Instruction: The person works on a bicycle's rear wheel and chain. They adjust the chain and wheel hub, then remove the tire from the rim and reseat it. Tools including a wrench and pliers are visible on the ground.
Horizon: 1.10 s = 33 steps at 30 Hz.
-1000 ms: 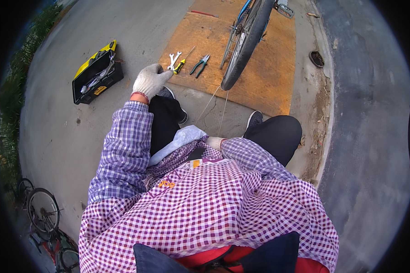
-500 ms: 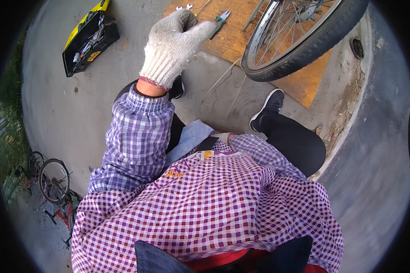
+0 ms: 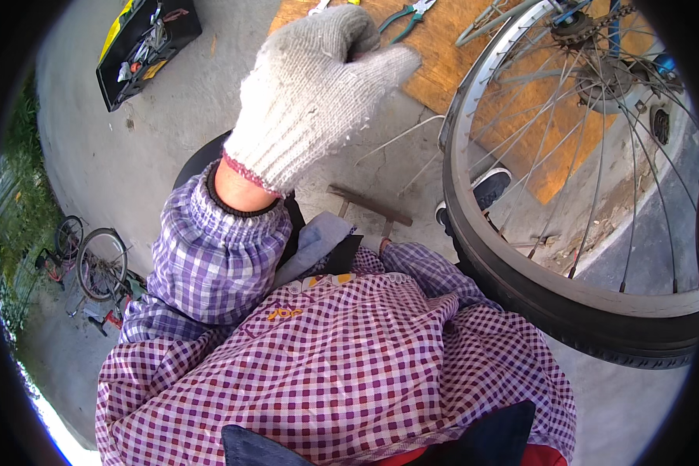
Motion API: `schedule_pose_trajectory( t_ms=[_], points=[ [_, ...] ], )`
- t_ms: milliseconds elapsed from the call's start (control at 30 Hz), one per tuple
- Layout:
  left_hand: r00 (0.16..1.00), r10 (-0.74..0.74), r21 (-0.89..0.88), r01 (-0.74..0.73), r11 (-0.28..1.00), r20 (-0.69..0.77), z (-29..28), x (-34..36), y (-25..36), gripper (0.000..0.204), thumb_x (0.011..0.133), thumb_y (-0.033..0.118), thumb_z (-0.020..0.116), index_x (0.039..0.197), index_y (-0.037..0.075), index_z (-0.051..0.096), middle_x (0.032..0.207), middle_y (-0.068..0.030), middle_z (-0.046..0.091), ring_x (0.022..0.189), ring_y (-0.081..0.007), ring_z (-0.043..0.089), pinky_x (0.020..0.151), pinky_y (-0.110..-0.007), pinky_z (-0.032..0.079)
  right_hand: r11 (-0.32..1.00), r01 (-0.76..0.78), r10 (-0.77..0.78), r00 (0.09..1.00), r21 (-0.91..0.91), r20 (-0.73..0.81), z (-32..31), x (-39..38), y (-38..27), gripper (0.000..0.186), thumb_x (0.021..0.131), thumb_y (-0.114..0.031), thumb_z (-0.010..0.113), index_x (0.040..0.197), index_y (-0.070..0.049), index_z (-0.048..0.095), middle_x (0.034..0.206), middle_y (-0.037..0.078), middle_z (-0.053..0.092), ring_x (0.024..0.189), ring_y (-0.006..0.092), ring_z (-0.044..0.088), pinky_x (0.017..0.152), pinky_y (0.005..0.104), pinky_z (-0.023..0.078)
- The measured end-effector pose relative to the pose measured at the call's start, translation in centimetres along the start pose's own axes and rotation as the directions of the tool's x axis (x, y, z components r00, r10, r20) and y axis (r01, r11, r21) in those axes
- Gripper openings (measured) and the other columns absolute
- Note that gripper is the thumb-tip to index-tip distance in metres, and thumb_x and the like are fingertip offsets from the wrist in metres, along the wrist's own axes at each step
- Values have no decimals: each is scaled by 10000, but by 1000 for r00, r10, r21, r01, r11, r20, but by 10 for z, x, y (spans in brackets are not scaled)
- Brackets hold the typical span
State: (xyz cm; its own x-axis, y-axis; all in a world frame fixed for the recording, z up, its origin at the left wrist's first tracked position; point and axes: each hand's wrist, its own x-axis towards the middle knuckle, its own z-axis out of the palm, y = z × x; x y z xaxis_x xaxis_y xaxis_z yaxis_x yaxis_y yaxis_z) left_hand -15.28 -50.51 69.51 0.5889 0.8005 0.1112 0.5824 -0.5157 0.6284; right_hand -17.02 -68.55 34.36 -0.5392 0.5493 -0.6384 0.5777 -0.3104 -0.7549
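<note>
Hovering with the gloved left hand [image 3: 318,97] at the near side of the wooden board [image 3: 435,76], just beside the pliers [image 3: 417,12] in this view, and to the left of the bicycle wheel [image 3: 602,87]. Better to move slowly here, to lead the wrist around the tyre [image 3: 563,317], and to leave free room before the spokes [image 3: 573,260] and the sprocket [image 3: 573,33], because of the loose knit, easy to catch. Wise also to look at the fingertips before touching metal. Showing, on the left, curled fingers and a forward thumb, with nothing visibly held; cannot tell about the hidden palm. Showing, of the right hand [image 3: 372,243], only a small piece near the grey-blue cloth [image 3: 311,245]; cannot tell open from closed.
</note>
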Motion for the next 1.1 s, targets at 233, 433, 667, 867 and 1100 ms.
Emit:
schedule_pose_trajectory(
  t_ms=[233, 433, 667, 867, 1100],
  points=[
    [996, -88, 57, 86, 995, 36, 10, 17, -17, 465, 917, 502, 761, 830, 63, 632, 670, -12, 541, 638, -91, 498, 609, -312, 446, 994, 73, -66, 993, 75, -95, 13, 24, -28, 430, 994, -308, 540, 1265, -28, 721, 1315, 240, 688, 1237, 389, 655, 1052, 446, 503],
    [995, -60, 85, 54, 995, 77, 7, 49, 14, 487, 865, 541, 717, 870, 55, 752, 716, -91, 703, 695, -225, 694, 701, -369, 540, 996, 82, -86, 981, -27, -172, -12, -27, 13, 423, 1003, -292, 531, 1274, -25, 717, 1325, 245, 681, 1249, 391, 648, 1060, 447, 497],
    [938, -320, 50, 316, 948, 133, -36, 83, -2, 496, 897, 457, 731, 1120, 16, 765, 979, -120, 775, 920, -189, 716, 831, -344, 548, 992, -85, 116, 899, 92, -423, -113, -148, -73, 435, 920, -298, 590, 1219, -12, 724, 1226, 272, 704, 1186, 422, 664, 1014, 475, 514],
    [948, -262, 82, 251, 965, 181, -4, 90, -24, 465, 914, 441, 675, 1137, 45, 771, 1023, -147, 787, 969, -272, 748, 878, -382, 558, 970, -194, 243, 801, 147, -548, -184, -239, -129, 499, 927, -273, 584, 1361, -34, 648, 1359, 250, 653, 1278, 406, 616, 1093, 469, 478],
    [879, -352, 185, 306, 934, 321, 61, 38, -2, 431, 915, 421, 664, 1127, 62, 771, 1106, -188, 764, 1062, -347, 725, 929, -431, 546, 925, 82, 299, 445, 371, -844, -216, -297, -112, 585, 964, -437, 664, 1410, -62, 615, 1372, 211, 665, 1288, 363, 627, 1109, 448, 474]
  ],
)
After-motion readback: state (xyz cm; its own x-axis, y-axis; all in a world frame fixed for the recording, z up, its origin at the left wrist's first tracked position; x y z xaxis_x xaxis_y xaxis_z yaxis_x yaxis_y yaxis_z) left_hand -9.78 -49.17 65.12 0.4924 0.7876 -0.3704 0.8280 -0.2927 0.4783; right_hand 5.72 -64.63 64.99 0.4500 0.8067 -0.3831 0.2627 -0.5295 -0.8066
